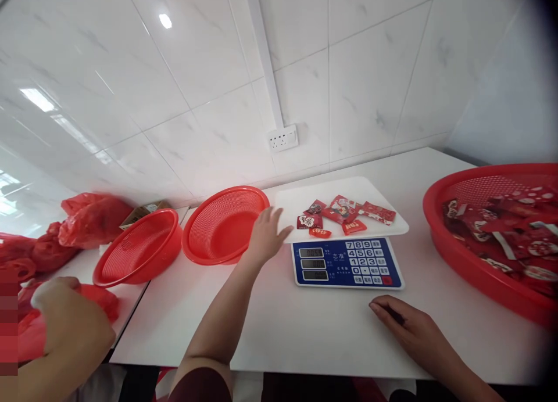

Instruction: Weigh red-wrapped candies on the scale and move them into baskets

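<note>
White table, left hand spread wide beside a scale bearing red packets; right hand rests half-open, loosely curled

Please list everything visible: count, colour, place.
wall: 1, white, at back
socket: 1, white, on wall
tables: 2, white, along wall
scale: 1, blue-white, centre
right basket: 1, red, beside scale
left baskets: 2, red, left of scale
packets: many, mostly red, on scale, in right basket
bags: several, red, far left
box: 1, brown, near wall
co-worker's hand: 1, blurred, left edge
left hand: 1, bare, by scale
right hand: 1, bare, in front of scale
</note>
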`<state>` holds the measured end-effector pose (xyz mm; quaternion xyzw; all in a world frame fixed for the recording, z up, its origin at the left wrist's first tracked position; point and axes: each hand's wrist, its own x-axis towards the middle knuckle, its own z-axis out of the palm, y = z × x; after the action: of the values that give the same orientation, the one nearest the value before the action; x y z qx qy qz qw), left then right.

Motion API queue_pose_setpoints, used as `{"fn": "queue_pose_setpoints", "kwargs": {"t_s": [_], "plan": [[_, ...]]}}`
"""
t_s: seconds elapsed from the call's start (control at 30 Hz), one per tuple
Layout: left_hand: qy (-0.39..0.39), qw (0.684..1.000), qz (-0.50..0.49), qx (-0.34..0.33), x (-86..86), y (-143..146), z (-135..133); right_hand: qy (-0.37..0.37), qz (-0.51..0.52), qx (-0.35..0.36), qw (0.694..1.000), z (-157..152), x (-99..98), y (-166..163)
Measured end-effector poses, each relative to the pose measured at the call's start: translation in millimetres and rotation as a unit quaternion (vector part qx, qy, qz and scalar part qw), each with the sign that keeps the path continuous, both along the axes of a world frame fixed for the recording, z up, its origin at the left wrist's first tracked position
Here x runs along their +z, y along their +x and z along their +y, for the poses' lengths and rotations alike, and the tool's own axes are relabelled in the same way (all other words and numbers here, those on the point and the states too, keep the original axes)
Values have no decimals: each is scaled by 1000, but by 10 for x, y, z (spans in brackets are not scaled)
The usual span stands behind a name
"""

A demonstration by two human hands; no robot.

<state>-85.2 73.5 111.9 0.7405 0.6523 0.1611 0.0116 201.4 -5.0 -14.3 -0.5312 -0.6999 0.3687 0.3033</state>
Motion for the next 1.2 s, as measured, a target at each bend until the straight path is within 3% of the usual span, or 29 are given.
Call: {"fn": "queue_pose_setpoints", "kwargs": {"t_s": [0.13,0.27,0.37,0.57,0.8,0.93,1.1,1.2], "plan": [[-68,982,-10,-175,-16,407,364,0,17,-4,1000,-18,58,-5],[-147,962,2,-229,-28,535,679,14,26,-12,999,-32,71,-19],[-141,961,9,-238,-36,485,798,16,33,-11,999,-37,54,-25],[-68,983,19,-168,-112,405,820,19,26,1,999,-16,31,-21],[-59,994,-4,-91,-124,428,849,23,27,-1,999,-19,25,-19],[-48,997,-9,-63,31,315,772,17,26,-2,1000,-30,26,-17],[-31,999,7,28,365,-284,574,18,31,0,999,-36,-9,-15],[-43,996,35,73,439,-540,467,21,27,6,999,-27,-28,-19]]}}
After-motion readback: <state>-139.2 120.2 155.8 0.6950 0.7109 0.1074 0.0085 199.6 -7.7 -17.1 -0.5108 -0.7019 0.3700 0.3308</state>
